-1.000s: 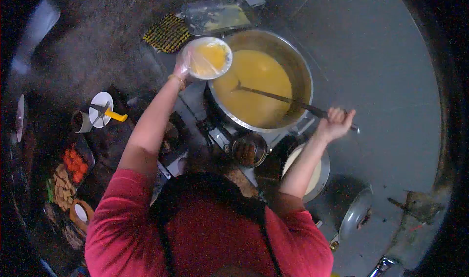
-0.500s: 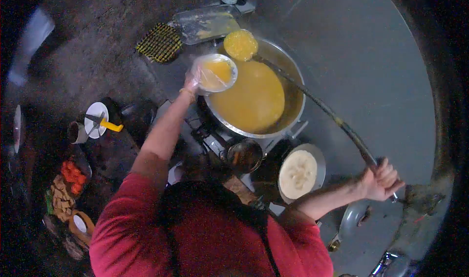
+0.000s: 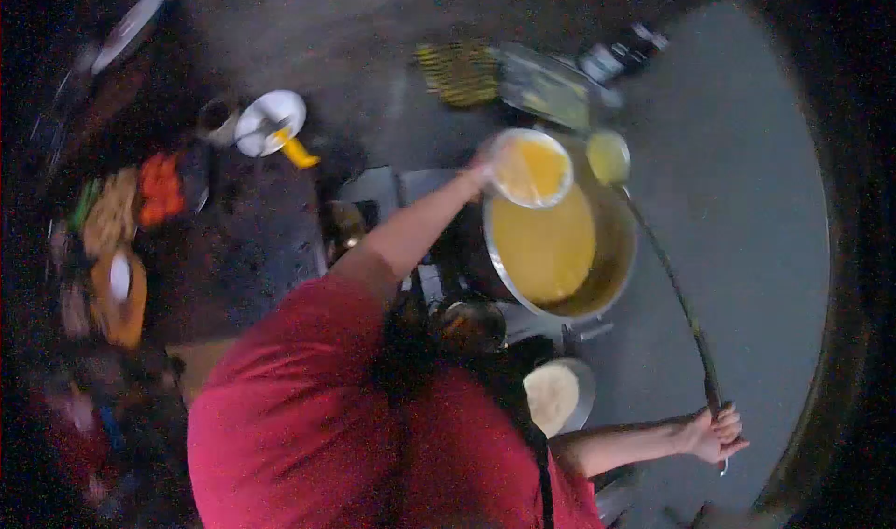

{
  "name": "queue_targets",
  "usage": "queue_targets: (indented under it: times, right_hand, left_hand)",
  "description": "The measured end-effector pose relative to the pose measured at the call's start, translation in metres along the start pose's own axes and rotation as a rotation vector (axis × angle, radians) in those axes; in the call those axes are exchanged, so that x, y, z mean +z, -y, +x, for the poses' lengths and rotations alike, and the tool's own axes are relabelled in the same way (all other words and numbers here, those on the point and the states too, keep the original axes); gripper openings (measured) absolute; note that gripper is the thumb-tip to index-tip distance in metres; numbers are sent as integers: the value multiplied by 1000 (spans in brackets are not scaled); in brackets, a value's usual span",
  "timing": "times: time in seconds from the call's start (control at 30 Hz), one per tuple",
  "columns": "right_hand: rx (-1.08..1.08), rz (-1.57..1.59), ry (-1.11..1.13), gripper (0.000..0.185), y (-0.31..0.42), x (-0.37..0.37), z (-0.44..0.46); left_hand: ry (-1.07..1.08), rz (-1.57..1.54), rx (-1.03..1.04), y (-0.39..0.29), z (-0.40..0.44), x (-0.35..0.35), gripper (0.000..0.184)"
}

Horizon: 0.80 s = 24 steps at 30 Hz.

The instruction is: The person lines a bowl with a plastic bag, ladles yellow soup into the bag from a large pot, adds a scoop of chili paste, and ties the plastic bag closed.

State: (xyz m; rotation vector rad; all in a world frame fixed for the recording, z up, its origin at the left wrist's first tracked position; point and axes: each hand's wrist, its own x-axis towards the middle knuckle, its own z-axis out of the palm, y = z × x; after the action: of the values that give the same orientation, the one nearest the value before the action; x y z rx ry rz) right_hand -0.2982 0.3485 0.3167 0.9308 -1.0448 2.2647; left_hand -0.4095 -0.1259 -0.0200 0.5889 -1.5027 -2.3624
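Note:
My left hand [image 3: 483, 167] grips the near-left side of a round bowl [image 3: 532, 168] holding yellow liquid. The bowl hangs over the far-left rim of a large metal pot [image 3: 616, 266], which contains a yellow liquid [image 3: 543, 249]. My right hand [image 3: 717, 435] is closed round the end of a long-handled ladle [image 3: 676, 277]. Its round head [image 3: 609, 158], coloured yellow, is at the pot's far edge, to the right of the bowl. Motion blur hides the left fingers' detail and whether the ladle head touches the rim.
Beyond the pot lie a glass dish [image 3: 546, 92], a black-and-yellow woven mat [image 3: 459, 73] and a bottle [image 3: 605, 62]. A pan of pale batter [image 3: 553, 396] is nearer me. Leftward sit a yellow-handled knife [image 3: 297, 148] on a white lid [image 3: 271, 123] and chopped red vegetables [image 3: 161, 188].
My view has turned, so the whole scene shifts and tilts, with the pot further right and lower. Both hands keep their holds; the bowl and ladle head remain by the pot's far rim.

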Motion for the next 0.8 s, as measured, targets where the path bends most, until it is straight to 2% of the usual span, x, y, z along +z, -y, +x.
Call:
queue_targets:
  times: [0.03, 0.07, 0.1, 0.13, 0.2, 0.23, 0.27, 0.3, 0.33, 0.37, 0.4, 0.43, 0.47, 0.53, 0.57, 0.63, 0.7, 0.73, 0.8]
  right_hand:
    - [51, 54, 30, 40, -30, 19, 4]
    - [10, -185, -132, 37, -62, 59, -1]
    - [-39, -436, -292, 34, -92, 96, -11]
    - [-58, -630, -185, 28, -126, 119, -25]
    - [-215, -1254, 412, 16, -195, 28, -36]
    - [37, -955, 402, 12, -238, 6, -51]
    - [11, -883, 778, 18, -233, 98, -70]
    - [90, -917, 851, 27, -244, 142, -89]
    - [162, -954, 956, 31, -263, 150, -103]
    - [299, -918, 975, 33, -288, 148, -118]
    - [324, -1009, 1037, 31, -320, 128, -128]
    - [489, -973, 1045, 34, -336, 136, -139]
    - [542, -1034, 1114, 34, -355, 129, -148]
    - [596, -1092, 1193, 35, -393, 115, -162]
    - [685, -1102, 1173, 30, -405, 109, -168]
    - [775, -1094, 1171, 26, -409, 130, -186]
    - [404, -1388, 1286, 44, -397, 175, -197]
    - [402, -1378, 1297, 44, -405, 201, -209]
    - [63, -1240, 1088, 43, -429, 260, -233]
  left_hand:
    - [2, -34, 126, -2, -9, -16, 47]
    - [-67, -39, 142, -5, -11, -37, 47]
    - [-3, -30, 152, -5, -12, -58, 49]
    - [70, -18, 159, -6, -15, -78, 51]
    - [2, 82, 173, -6, -37, -132, 54]
    - [-26, 178, 174, -7, -51, -160, 57]
    - [-59, 173, 178, -11, -69, -189, 57]
    - [-133, 244, 98, -17, -94, -219, 58]
    - [-202, 312, 13, -26, -121, -246, 60]
    - [-314, 298, -79, -54, -163, -256, 57]
    - [-385, 404, 258, -25, -166, -294, 39]
    - [-247, 408, 315, -32, -193, -322, 41]
    - [-358, 316, 100, -31, -218, -340, 43]
    - [-408, 682, 94, -11, -250, -402, 49]
    - [-421, 680, 86, -13, -267, -423, 49]
    - [-390, 998, -50, -16, -301, -463, 55]
    - [-419, 891, -41, 6, -321, -507, 60]
    - [-418, 778, -52, 24, -327, -531, 66]
    - [-499, 756, -73, 98, -329, -589, 72]
